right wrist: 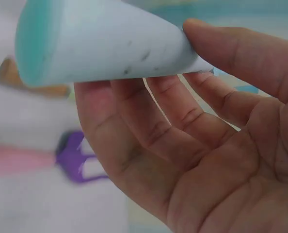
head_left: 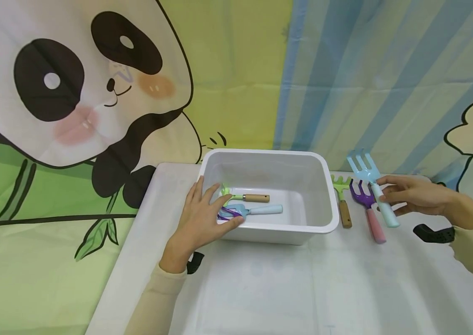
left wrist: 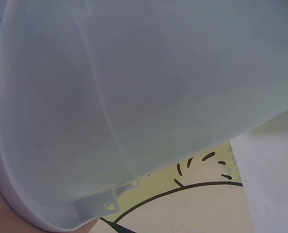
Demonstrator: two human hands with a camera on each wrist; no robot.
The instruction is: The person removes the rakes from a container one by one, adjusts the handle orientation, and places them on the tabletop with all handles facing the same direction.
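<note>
My left hand [head_left: 196,216] rests on the near left corner of a white plastic basin [head_left: 311,228], fingers spread over its rim. The basin's outer wall [left wrist: 149,82] fills most of the left wrist view. My right hand [head_left: 422,195] holds a light-blue garden hand fork [head_left: 380,200] by its handle, thumb on one side and fingers on the other, tines pointing to the back. Below and left of it, a purple hand fork [head_left: 373,223] with a pink handle and a green hand rake [head_left: 343,204] with a wooden handle lie side by side.
Inside the basin lie a green tool [head_left: 255,198] with a wooden handle, a light-blue tool [head_left: 263,210] and a purple piece [head_left: 228,213] partly behind my left hand. A panda-print curtain [head_left: 236,70] hangs behind the white-covered table [head_left: 261,288].
</note>
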